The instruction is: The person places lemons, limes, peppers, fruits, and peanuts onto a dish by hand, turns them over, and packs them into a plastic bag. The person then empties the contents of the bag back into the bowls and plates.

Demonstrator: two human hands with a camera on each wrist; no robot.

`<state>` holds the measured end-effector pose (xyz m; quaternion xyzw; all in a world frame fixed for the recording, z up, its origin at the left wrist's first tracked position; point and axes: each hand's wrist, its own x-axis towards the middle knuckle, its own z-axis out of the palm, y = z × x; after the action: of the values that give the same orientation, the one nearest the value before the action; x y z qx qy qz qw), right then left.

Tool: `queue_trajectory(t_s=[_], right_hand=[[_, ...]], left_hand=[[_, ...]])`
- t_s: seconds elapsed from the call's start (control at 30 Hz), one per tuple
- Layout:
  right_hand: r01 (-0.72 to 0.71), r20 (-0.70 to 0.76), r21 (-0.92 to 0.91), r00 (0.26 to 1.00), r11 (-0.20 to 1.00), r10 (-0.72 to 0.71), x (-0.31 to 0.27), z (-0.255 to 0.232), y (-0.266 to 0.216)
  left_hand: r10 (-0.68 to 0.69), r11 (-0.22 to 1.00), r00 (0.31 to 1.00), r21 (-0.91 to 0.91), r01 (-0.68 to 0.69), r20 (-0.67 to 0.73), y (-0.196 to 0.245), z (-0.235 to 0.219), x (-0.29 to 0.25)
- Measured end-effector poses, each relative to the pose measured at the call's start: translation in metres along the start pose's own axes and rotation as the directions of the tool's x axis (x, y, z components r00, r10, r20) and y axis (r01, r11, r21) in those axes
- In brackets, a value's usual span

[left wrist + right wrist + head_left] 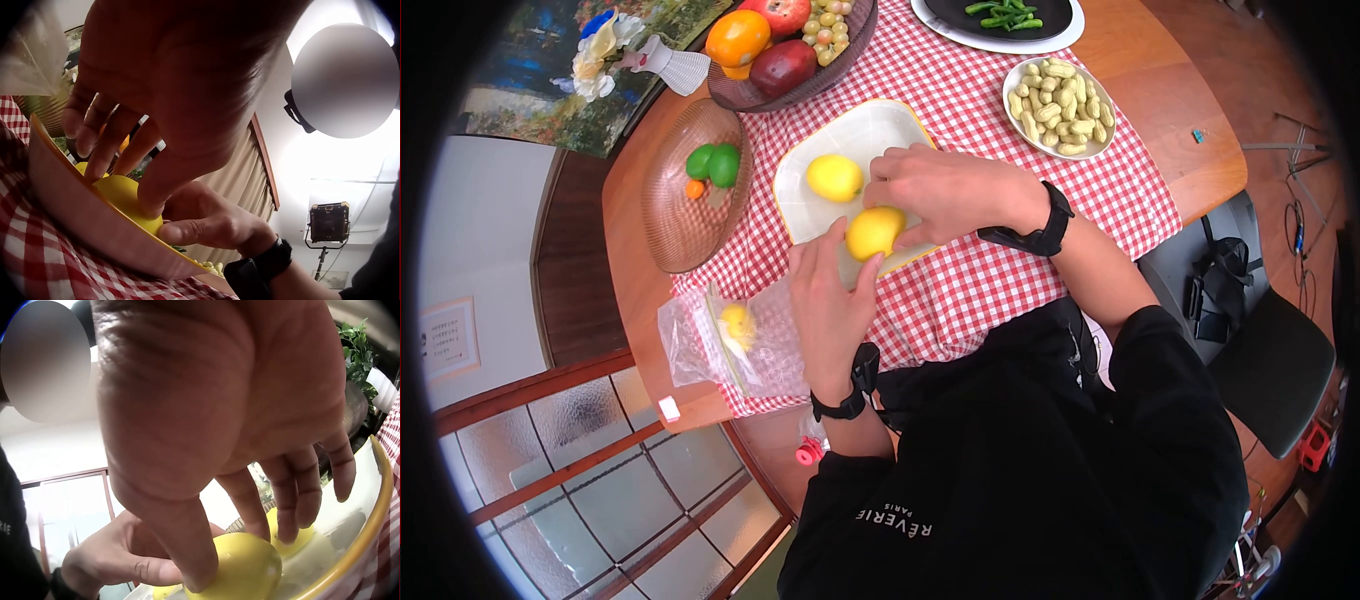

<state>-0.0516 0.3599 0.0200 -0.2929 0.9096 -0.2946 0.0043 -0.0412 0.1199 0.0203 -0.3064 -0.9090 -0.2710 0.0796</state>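
Note:
Both hands meet at a lemon (875, 233) at the near side of a white square dish (792, 190) with a yellow rim. My right hand (960, 190) holds the lemon from the right, with its thumb on the near side and its fingers over the far side. From the left, my left hand (830, 305) grips the same lemon between thumb and index finger. A second lemon (834, 178) lies in the dish just beyond. Beside the left wrist, a clear plastic bag (690, 335) has a yellow fruit (737, 322) inside.
An oval amber bowl (665, 200) with green and orange fruit stands left of the dish. Behind are a large fruit bowl (860, 35) and a white vase (675, 68). A bowl of peanuts (1060, 150) and a black plate (960, 18) of green peppers stand at the right on checked cloth (960, 325).

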Motion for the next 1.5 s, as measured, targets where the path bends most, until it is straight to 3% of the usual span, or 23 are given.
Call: queue_trajectory(t_s=[0.13,0.33,0.43,0.5,0.63,0.7,0.73,0.93,1.0,1.03,1.1,1.17,1.2,1.23,1.27,1.3,1.33,1.4,1.5], right_hand=[[0.019,0.004,-0.02,1.0,1.0,-0.019,0.001,0.004,0.002],[-0.062,0.083,0.037,0.995,0.997,0.058,0.001,-0.011,-0.011],[-0.023,-0.021,0.055,1.0,0.998,0.024,0.0,-0.007,-0.007],[0.081,-0.217,0.081,0.974,0.993,-0.062,0.002,0.001,0.0],[0.103,-0.245,0.141,0.967,0.985,-0.066,0.007,-0.005,-0.007],[-0.013,-0.129,0.31,0.99,0.951,0.056,0.007,-0.009,-0.012],[-0.012,-0.128,0.31,0.99,0.951,0.054,0.008,-0.01,-0.012],[0.137,-0.292,0.275,0.955,0.952,-0.053,0.006,-0.016,-0.005],[0.191,-0.415,0.24,0.907,0.952,-0.077,0.003,-0.029,-0.003],[0.143,-0.428,0.31,0.904,0.94,0.003,0.0,-0.033,-0.003],[0.164,-0.454,0.377,0.891,0.911,0.027,-0.005,-0.042,-0.002],[0.181,-0.465,0.459,0.883,0.87,0.062,-0.003,-0.041,0.004],[0.18,-0.467,0.457,0.882,0.871,0.063,-0.003,-0.037,0.008],[-0.005,-0.41,0.147,0.91,0.989,0.066,-0.003,-0.033,0.012],[-0.169,-0.357,-0.193,0.93,0.967,0.092,-0.002,-0.03,0.014],[-0.208,-0.392,-0.247,0.915,0.946,0.098,-0.003,-0.026,0.014],[-0.209,-0.392,-0.242,0.914,0.948,0.101,-0.003,-0.027,0.01],[-0.143,-0.429,0.045,0.891,0.989,0.148,-0.004,-0.036,0.004],[-0.062,-0.513,0.094,0.852,0.994,0.101,-0.004,-0.035,0.012]], left_hand=[[0.001,0.999,0.999,0.036,-0.002,0.037,0.0,-0.001,0.001],[-0.009,0.999,0.998,0.036,0.007,0.055,0.003,-0.003,0.003],[-0.006,1.0,1.0,0.014,0.006,-0.016,0.004,-0.003,0.002],[0.041,0.998,0.988,0.056,-0.033,-0.149,0.002,-0.003,0.002],[-0.029,0.999,0.972,0.01,0.032,-0.234,0.001,-0.005,0.0],[0.047,0.999,0.959,0.026,-0.042,-0.279,-0.001,-0.005,0.0],[0.046,0.999,0.959,0.027,-0.04,-0.28,-0.001,-0.005,0.0],[0.058,0.998,0.944,0.03,-0.051,-0.325,0.004,-0.011,-0.002],[0.004,1.0,0.938,0.019,0.003,-0.348,0.009,-0.019,-0.007],[0.003,1.0,0.937,0.02,0.005,-0.348,0.012,-0.023,-0.009],[-0.078,0.995,0.907,-0.082,0.049,-0.413,0.015,-0.028,-0.014],[-0.028,0.998,0.888,-0.059,0.0,-0.46,0.01,-0.029,-0.018],[0.024,0.998,0.863,-0.036,-0.049,-0.504,0.009,-0.029,-0.019],[0.026,0.998,0.863,-0.037,-0.052,-0.505,0.009,-0.028,-0.021],[0.051,0.998,0.852,-0.007,-0.064,-0.521,0.008,-0.027,-0.023],[0.075,0.997,0.843,0.024,-0.073,-0.532,0.007,-0.028,-0.026],[0.075,0.997,0.846,0.026,-0.072,-0.528,0.007,-0.029,-0.03],[0.083,0.997,0.838,0.048,-0.068,-0.54,0.006,-0.03,-0.035],[0.083,0.996,0.835,0.066,-0.056,-0.544,0.002,-0.031,-0.045]])
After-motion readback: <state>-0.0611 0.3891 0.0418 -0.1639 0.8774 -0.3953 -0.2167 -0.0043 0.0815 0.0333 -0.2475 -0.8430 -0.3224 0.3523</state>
